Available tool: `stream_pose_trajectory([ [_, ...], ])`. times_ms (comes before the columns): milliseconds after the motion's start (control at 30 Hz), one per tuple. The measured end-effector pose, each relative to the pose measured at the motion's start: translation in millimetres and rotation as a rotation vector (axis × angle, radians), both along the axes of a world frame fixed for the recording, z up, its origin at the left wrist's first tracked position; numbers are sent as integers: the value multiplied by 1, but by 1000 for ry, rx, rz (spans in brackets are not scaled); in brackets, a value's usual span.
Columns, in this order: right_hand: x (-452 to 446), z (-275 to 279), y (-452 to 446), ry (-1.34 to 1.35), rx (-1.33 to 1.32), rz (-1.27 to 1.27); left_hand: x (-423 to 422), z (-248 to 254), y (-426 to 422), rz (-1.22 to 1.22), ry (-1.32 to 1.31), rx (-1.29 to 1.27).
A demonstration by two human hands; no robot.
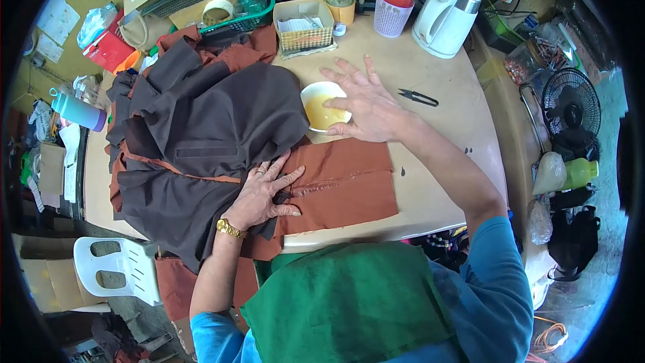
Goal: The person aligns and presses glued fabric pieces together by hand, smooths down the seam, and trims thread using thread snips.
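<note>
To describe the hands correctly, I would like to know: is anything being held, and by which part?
Nothing appears gripped. The left hand lies flat where dark garment meets rust-brown cloth; the right hand spreads over the white bowl's edge, contact unclear.

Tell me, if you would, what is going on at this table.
A person is working over cloth. Their left hand lies spread where a dark garment meets a rust-brown cloth panel, which lies flat with a shiny, rough-looking line across it. Their right hand is open at a white bowl with something yellowish inside, the thumb over the bowl; whether it touches the contents is unclear. A pair of black snips lies on the table, untouched.
</note>
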State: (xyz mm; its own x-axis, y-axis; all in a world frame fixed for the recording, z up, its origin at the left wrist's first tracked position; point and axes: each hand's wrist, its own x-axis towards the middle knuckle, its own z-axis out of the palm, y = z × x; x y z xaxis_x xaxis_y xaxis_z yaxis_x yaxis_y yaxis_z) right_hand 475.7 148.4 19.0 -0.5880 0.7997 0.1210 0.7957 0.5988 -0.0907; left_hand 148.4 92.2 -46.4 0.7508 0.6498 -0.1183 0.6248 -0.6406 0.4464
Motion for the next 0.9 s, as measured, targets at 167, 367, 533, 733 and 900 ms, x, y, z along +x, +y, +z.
stream_pose_trajectory([
  [167, 16, 1, -13, 60, 3, 7, -1, -2, 0, -7, -10, 34],
  [367, 49, 12, -39, 63, 126, 137, -2, -4, 1, -19, -52, 75],
  [533, 37, -14, -80, 127, -232, 329, -2, -1, 0, -16, -18, 41],
  [733, 22, -34, -78, 114, -216, 411, -1, -1, 0, -13, 8, 32],
  [900, 6, -46, -70, 69, -205, 469, -2, -2, 0, -14, -23, 13],
])
